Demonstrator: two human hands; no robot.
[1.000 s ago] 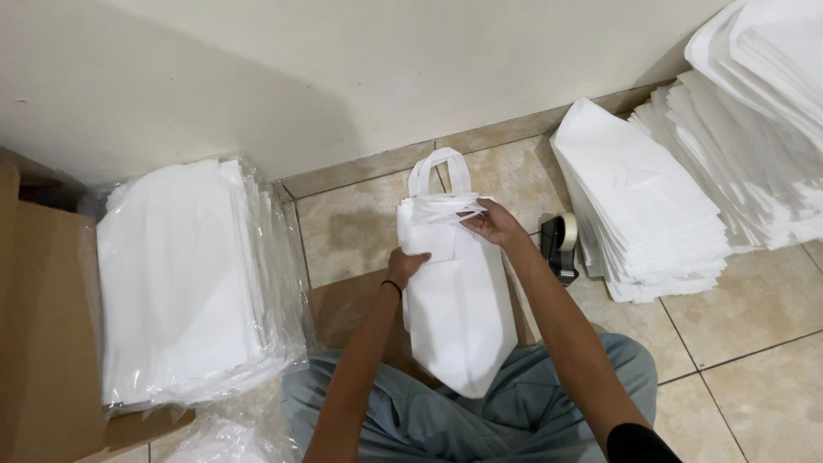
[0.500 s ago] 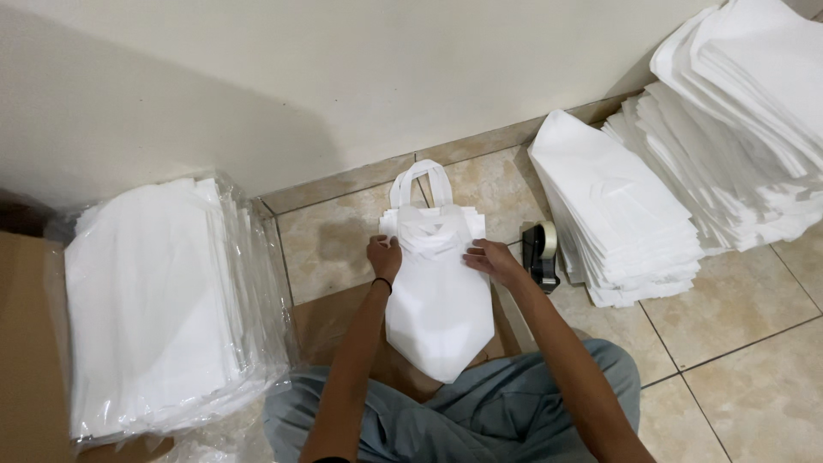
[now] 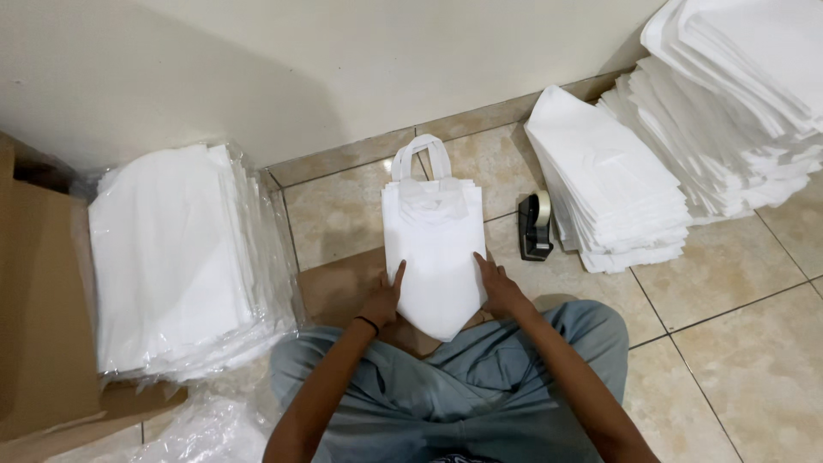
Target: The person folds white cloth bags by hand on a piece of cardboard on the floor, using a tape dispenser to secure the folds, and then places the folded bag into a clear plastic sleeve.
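A white fabric tote bag (image 3: 433, 240) with a loop handle lies flat on a brown cardboard sheet (image 3: 334, 287) in front of my crossed legs. My left hand (image 3: 383, 297) presses its lower left edge, fingers spread flat. My right hand (image 3: 499, 285) presses the lower right edge the same way. Neither hand grips the bag; both rest on it with fingers apart.
A plastic-wrapped stack of white bags (image 3: 171, 257) sits at the left beside a cardboard box (image 3: 34, 300). A black tape dispenser (image 3: 535, 225) stands right of the bag. Two stacks of white bags (image 3: 609, 189) (image 3: 746, 103) are at the right. The wall is just beyond.
My hands slid from the bag's top, near the handle, down its sides to the lower edges. The bag now lies flatter on the cardboard.
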